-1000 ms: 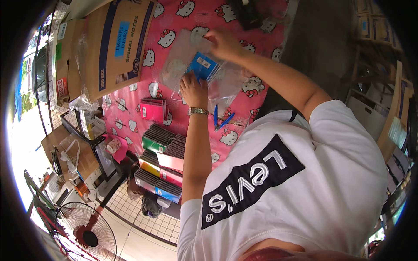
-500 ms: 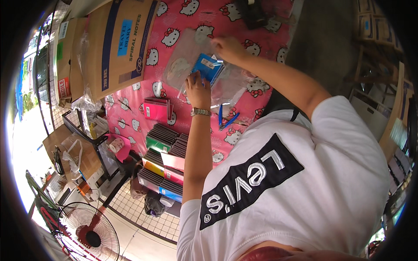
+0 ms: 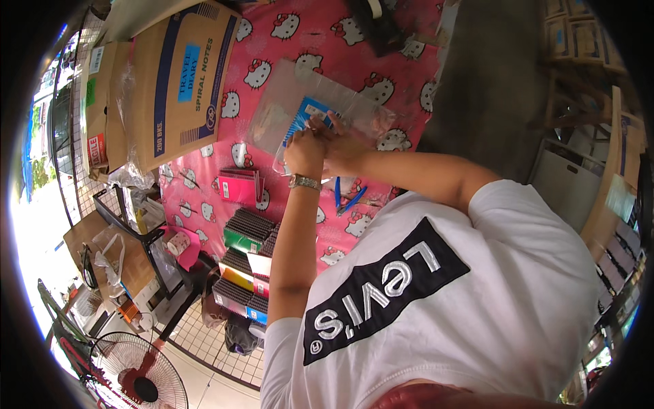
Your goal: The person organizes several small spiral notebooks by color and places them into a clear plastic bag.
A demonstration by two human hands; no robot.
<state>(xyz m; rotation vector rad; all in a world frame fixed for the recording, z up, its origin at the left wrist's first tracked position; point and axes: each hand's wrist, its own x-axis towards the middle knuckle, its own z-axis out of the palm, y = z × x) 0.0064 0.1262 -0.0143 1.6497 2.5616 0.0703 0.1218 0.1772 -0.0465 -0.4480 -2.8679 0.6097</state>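
Rectangular blue spiral notebook (image 3: 298, 123), filmy clear plastic (image 3: 268, 117), left hand (image 3: 304, 151) and right hand (image 3: 340, 148) over it, grip unclear

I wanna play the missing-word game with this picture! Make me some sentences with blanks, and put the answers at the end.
1. The left hand and right hand are close together at a spiral notebook with a ____ cover.
2. A wristwatch is on the person's ____ wrist.
3. The T-shirt is mostly ____.
4. The round-caged appliance at the picture's lower left is a ____.

Missing words: blue; left; white; fan.
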